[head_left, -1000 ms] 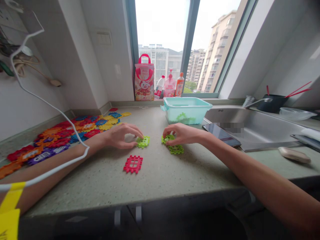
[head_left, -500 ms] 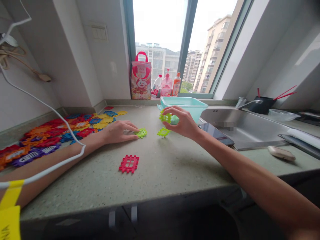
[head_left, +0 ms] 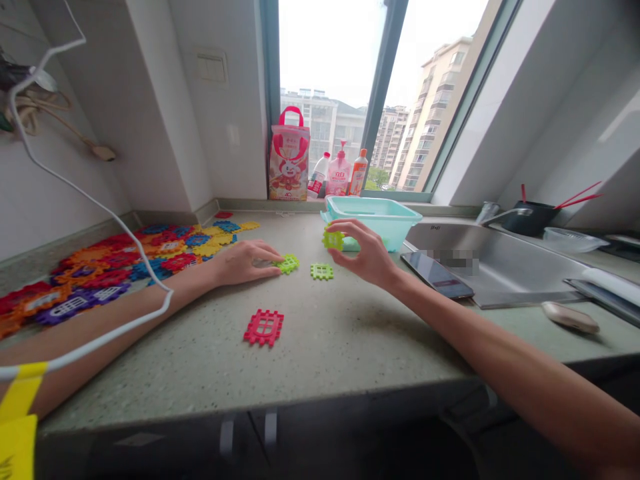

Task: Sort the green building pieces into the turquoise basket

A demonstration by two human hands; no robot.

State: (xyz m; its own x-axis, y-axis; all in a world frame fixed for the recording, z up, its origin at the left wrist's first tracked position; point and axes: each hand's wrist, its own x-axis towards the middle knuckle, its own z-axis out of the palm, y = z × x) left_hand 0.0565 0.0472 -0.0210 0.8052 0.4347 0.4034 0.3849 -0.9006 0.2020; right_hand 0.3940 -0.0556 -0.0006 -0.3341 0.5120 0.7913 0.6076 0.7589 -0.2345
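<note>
My right hand [head_left: 367, 253] is raised above the counter and pinches a small green interlocking tile [head_left: 333, 239] between thumb and fingers. Below it a second green tile [head_left: 321, 271] lies flat on the counter. My left hand [head_left: 245, 260] rests on the counter with its fingers stretched out, the fingertips touching a third green tile [head_left: 287, 264]. A red tile [head_left: 264, 327] lies alone nearer to me. A spread of several red, orange, blue, yellow and purple tiles [head_left: 120, 263] covers the counter to the left.
A teal plastic tub [head_left: 373, 220] stands behind my right hand, a phone [head_left: 436, 274] beside it. A steel sink [head_left: 505, 263] with a tap is at the right. A bag and bottles [head_left: 320, 170] line the window sill. A white cable [head_left: 100, 213] crosses my left arm.
My right hand lifted two green tiles off the counter; one dropped back onto it and now lies flat. The hand still holds the other. My left hand stayed on its green tile.
</note>
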